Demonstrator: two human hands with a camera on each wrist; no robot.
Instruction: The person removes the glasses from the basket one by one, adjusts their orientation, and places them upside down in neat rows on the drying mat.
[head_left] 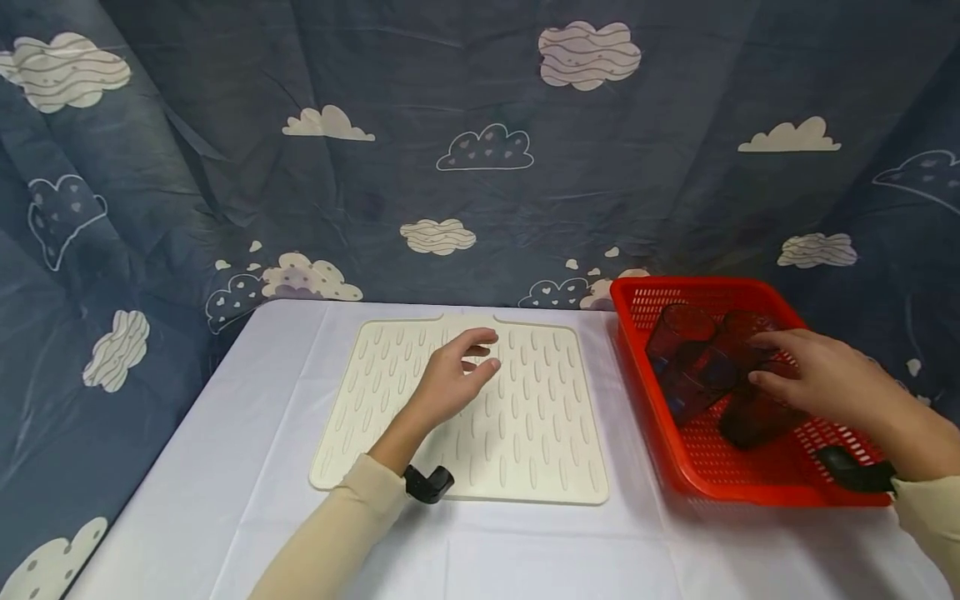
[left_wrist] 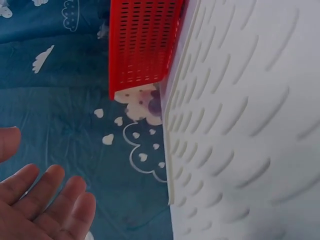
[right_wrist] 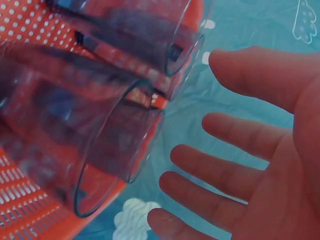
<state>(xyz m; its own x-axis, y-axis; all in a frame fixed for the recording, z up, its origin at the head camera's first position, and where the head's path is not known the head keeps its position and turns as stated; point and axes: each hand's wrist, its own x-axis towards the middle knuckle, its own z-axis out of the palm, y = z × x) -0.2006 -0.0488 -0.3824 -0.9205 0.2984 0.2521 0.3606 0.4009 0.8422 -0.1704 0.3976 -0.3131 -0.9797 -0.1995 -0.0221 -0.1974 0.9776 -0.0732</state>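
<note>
A cream ribbed drying mat (head_left: 525,433) (left_wrist: 250,125) lies in the middle of the white table. My left hand (head_left: 457,375) (left_wrist: 45,205) hovers over it with relaxed, empty fingers. At the right stands a red perforated basket (head_left: 660,296) (left_wrist: 142,45) (right_wrist: 20,210) holding several dark see-through tumblers (head_left: 693,358) (right_wrist: 95,150) lying on their sides. My right hand (head_left: 813,375) (right_wrist: 240,175) reaches into the basket just above the tumblers, fingers spread and holding nothing.
A white cloth covers the table (head_left: 247,467). A blue curtain with cloud prints (head_left: 480,150) hangs close behind and at both sides. Black wrist camera mounts (head_left: 429,483) sit at each cuff.
</note>
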